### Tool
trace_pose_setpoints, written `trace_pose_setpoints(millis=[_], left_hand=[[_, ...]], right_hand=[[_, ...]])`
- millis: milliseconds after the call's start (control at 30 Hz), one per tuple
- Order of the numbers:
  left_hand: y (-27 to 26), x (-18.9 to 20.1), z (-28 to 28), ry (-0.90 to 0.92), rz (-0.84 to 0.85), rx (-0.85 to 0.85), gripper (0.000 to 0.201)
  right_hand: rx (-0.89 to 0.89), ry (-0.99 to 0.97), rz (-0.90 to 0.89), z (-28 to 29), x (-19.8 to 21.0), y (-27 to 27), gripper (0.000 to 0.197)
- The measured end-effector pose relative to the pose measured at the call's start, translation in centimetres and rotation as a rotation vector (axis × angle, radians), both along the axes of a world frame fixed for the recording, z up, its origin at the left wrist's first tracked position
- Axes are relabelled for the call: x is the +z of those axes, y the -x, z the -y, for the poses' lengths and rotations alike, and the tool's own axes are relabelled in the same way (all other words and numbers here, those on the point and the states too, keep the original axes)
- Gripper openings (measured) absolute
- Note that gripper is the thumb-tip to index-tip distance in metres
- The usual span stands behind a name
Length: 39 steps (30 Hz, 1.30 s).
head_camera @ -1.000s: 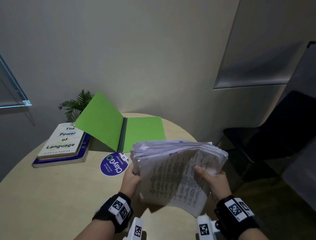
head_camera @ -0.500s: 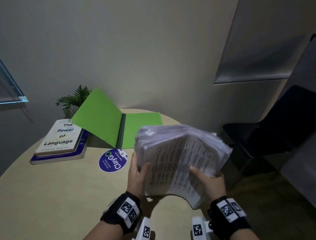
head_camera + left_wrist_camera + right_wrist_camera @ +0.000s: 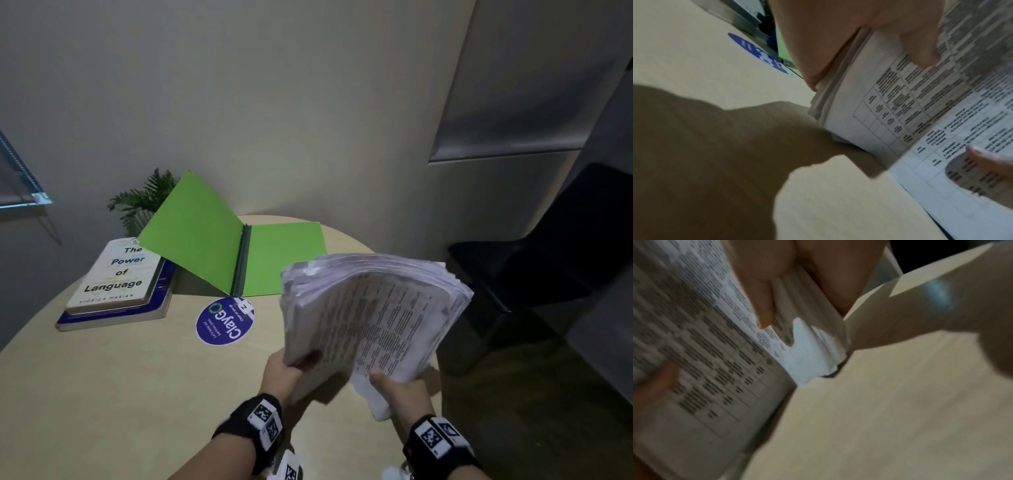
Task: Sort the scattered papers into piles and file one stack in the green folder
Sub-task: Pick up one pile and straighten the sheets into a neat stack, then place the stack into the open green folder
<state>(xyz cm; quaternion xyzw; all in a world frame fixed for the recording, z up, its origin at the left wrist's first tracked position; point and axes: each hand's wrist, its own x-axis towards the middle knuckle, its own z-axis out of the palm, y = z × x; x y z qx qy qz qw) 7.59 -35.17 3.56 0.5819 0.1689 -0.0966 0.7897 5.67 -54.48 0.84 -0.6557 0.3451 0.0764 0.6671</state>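
Both hands on one thick stack of printed papers (image 3: 373,315), held tilted up above the near right edge of the table (image 3: 120,394): left hand (image 3: 282,371) pinching the near-left corner, thumb on the top sheet; right hand (image 3: 399,389) curled round the near-right edge. Open green folder (image 3: 239,257) ahead and left of the stack, spine running away, bare right leaf flat and nearer the left hand. Probably a forward-left carry, long edge to spine.
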Motion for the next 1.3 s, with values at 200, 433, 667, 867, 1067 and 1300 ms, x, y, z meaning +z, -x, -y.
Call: trace_pose_setpoints(millis=[200, 433, 667, 867, 1067, 1300], left_hand=[[-1.5, -0.6, -1.0, -0.141, 0.015, -0.073, 0.026], [-1.9, -1.0, -4.3, -0.238, 0.043, -0.327, 0.045], [-5.7, 0.0, -6.6, -0.218, 0.014, -0.206, 0.033], [-11.0, 1.5, -8.5, -0.248, 0.016, -0.236, 0.063], [-15.1, 2.6, -12.8, -0.25, -0.178, -0.007, 0.036], [-18.5, -0.2, -19.8, -0.329, -0.111, 0.319, 0.096]], right_hand=[[0.071, -0.033, 0.161, 0.5, 1.4, 0.0, 0.027], [0.162, -0.088, 0.209, 0.5, 4.4, -2.6, 0.02], [0.341, -0.276, 0.208, -0.9, 6.4, -7.4, 0.048], [0.425, -0.261, 0.093, -2.9, 6.7, -10.5, 0.056], [0.307, -0.243, 0.138, -4.7, 6.5, -17.4, 0.055], [0.253, -0.201, 0.124, -6.8, 3.5, -23.9, 0.055]])
